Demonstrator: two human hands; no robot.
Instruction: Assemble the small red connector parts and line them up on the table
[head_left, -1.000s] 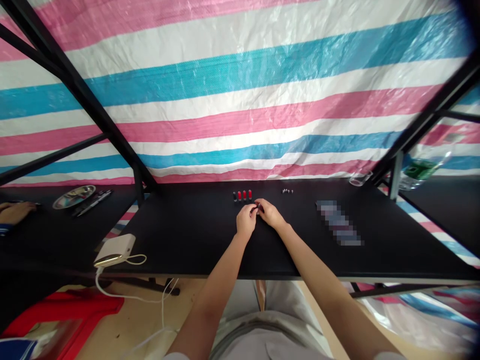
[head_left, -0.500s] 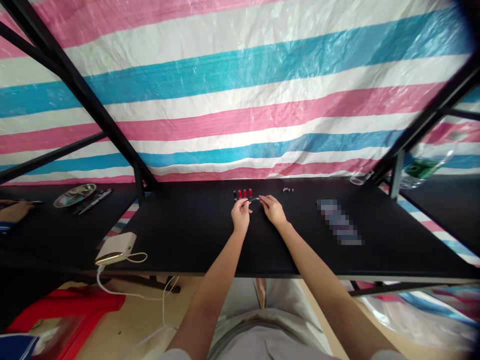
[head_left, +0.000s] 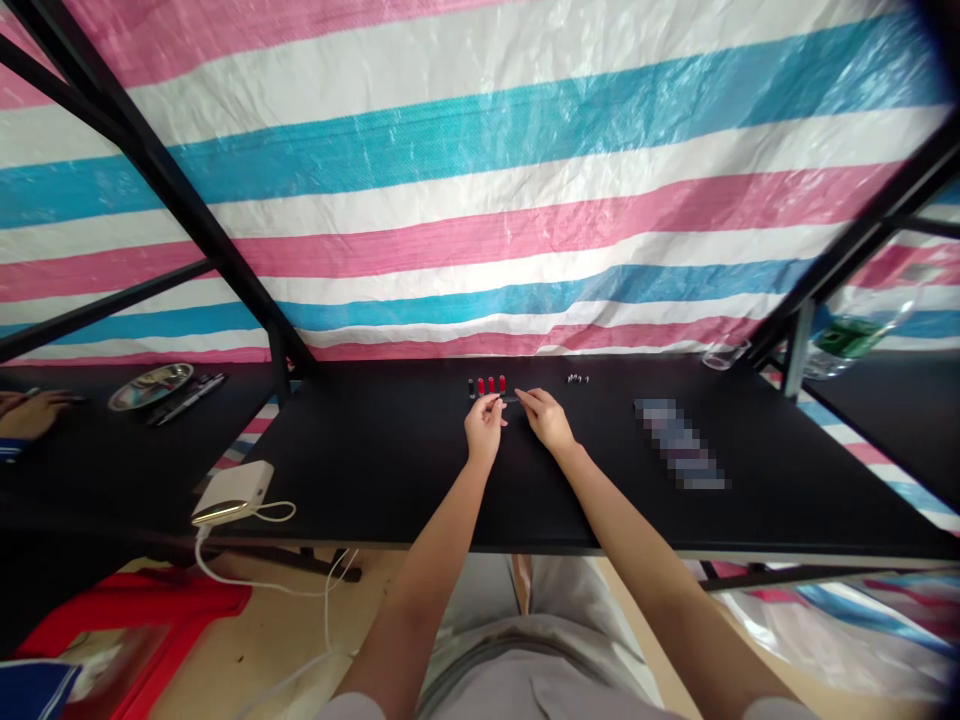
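On the black table, my left hand is closed in a pinch on a small dark thing held between it and my right hand. My right hand's fingers stretch toward that thing's other end and touch it. Just beyond my hands stands a short row of small red and black cylinders. Further right lie a few tiny dark-and-silver parts.
A white power bank with a cable lies at the table's front left. A blurred flat item lies to the right. On the left table are a metal tray, pens and another person's hand. Back right are a glass and a bottle.
My hands were pressed together around the small thing; they have moved apart and slightly away from me, toward the row of cylinders.
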